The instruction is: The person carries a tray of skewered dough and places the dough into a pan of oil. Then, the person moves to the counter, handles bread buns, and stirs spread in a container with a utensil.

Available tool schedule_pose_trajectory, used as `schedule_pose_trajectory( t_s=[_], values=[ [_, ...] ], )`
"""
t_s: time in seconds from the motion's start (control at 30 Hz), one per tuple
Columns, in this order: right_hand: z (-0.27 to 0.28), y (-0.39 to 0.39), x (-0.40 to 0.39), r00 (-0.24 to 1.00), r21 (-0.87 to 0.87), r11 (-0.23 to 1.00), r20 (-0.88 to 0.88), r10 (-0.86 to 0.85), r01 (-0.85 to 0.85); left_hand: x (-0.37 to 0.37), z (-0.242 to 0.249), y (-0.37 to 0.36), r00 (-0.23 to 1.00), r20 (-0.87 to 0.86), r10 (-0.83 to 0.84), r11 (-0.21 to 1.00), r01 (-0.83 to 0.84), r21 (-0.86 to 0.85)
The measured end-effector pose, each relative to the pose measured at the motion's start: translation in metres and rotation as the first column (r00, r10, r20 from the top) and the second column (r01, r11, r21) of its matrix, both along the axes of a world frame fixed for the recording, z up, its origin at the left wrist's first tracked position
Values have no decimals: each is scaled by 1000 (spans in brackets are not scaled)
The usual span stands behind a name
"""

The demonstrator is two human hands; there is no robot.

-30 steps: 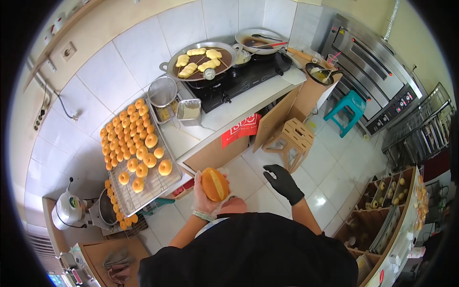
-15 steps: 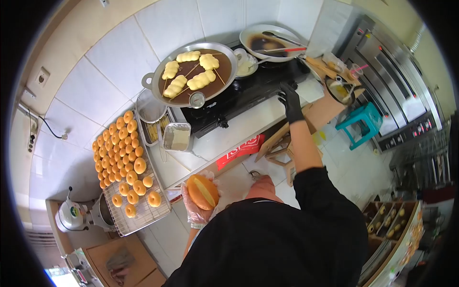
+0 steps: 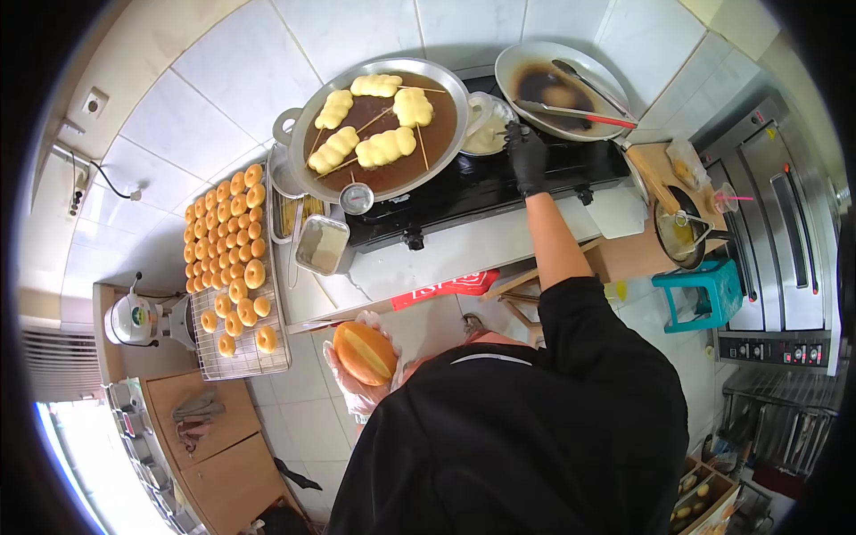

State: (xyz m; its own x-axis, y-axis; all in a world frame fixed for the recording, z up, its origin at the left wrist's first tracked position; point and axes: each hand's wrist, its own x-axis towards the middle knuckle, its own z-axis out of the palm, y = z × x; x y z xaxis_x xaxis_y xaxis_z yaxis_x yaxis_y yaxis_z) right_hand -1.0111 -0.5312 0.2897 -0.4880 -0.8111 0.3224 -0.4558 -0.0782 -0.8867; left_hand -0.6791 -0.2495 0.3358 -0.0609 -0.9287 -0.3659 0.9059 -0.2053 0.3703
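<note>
A round golden bread bun [image 3: 366,354] with a pale stripe rests in my left hand [image 3: 355,390], which wears a clear plastic glove and is wrapped round its underside. My right hand [image 3: 526,162], in a black glove, reaches over the stove to the right rim of a white bowl [image 3: 486,125] of pale creamy stuff. Its fingers look bunched together there, and whatever they grip is hidden under them. Left of the bowl, a wide pan [image 3: 392,183] of brown oil holds several pale dough pieces [image 3: 386,148] on sticks. A round dial thermometer [image 3: 357,198] sits at the pan's near edge.
A wire rack [image 3: 241,361] of golden doughnuts stands at the left. A metal tin [image 3: 323,245] is near the counter's front edge. Tongs [image 3: 584,116] lie across a second pan [image 3: 615,80]. A teal stool [image 3: 700,299] and an oven [image 3: 785,223] are at the right.
My right hand has moved from the stove's front right up to the bowl, its fingers closing in. My left hand still holds the bun, and the view has shifted.
</note>
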Motion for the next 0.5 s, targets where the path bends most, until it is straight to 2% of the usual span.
schedule_pose_trajectory(
  t_s=[0.07, 0.17, 0.2, 0.3, 0.4, 0.5],
  values=[
    [-1, 7, 7, 964, -133, 979, -241, 116, -151, -6, 4, -2, 999, 13, 32, 999, -32, -12],
    [5, 16, 8, 933, -439, 862, -346, 98, -254, -8, 5, -3, 998, 2, 65, 997, -65, -29],
    [5, 12, 1, 914, -471, 851, -405, 26, -233, -9, 2, -4, 997, -7, 77, 996, -78, -32],
    [-5, 10, -6, 961, -165, 982, -273, 48, -96, -11, -5, -1, 996, -28, 80, 994, -82, -71],
    [-9, 9, -8, 964, -190, 950, -141, 223, -248, -10, -11, -5, 997, -38, 60, 988, -65, -141],
    [-12, 6, -10, 952, -329, 937, -305, 14, -119, -11, -9, -7, 999, -25, 34, 985, -37, -166]
  ],
)
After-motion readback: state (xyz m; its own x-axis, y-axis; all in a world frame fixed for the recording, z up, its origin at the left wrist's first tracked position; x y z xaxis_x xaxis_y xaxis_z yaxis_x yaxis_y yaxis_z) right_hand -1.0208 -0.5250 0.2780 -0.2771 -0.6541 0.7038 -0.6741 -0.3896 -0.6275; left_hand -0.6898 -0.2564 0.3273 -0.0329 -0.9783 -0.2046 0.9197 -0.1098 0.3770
